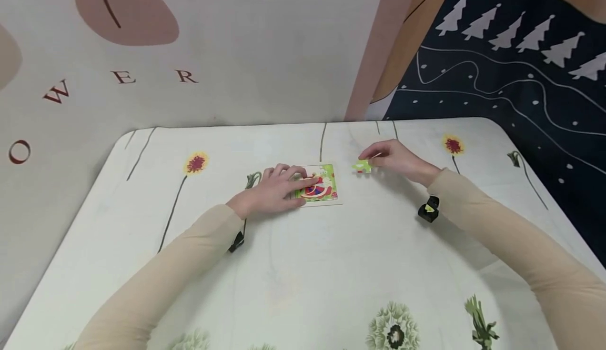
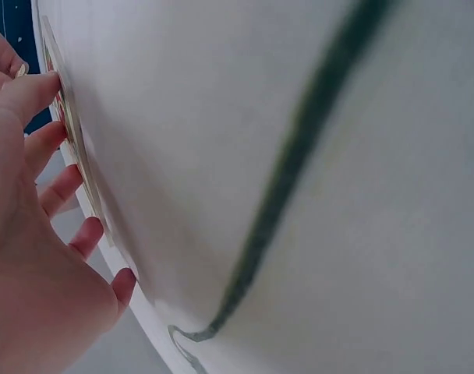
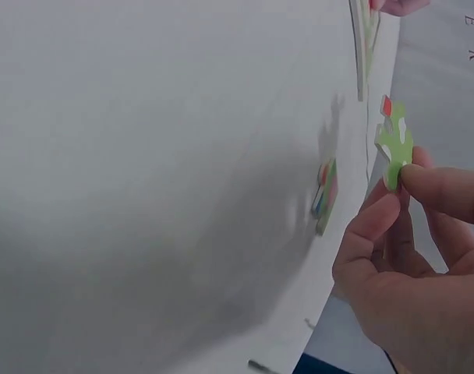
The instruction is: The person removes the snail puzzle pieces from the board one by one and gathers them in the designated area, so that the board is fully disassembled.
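A small square jigsaw puzzle (image 1: 326, 181) with a green border and a red picture lies on the table. My left hand (image 1: 278, 189) rests over its left part, fingers spread and fairly straight, fingertips touching it and covering some of the picture. In the left wrist view the puzzle's thin edge (image 2: 87, 181) shows under the fingertips. My right hand (image 1: 390, 158), to the right of the puzzle, pinches a green puzzle piece (image 3: 397, 144) with white and red patches between thumb and fingers. It is held above the table.
Under the right hand, more colourful puzzle pieces (image 3: 327, 196) lie on the table in a small pile. The white tablecloth (image 1: 303, 266) bears printed flowers and stems. Behind the table hang a pale printed cloth (image 1: 265, 50) and a dark one with white trees (image 1: 478, 76).
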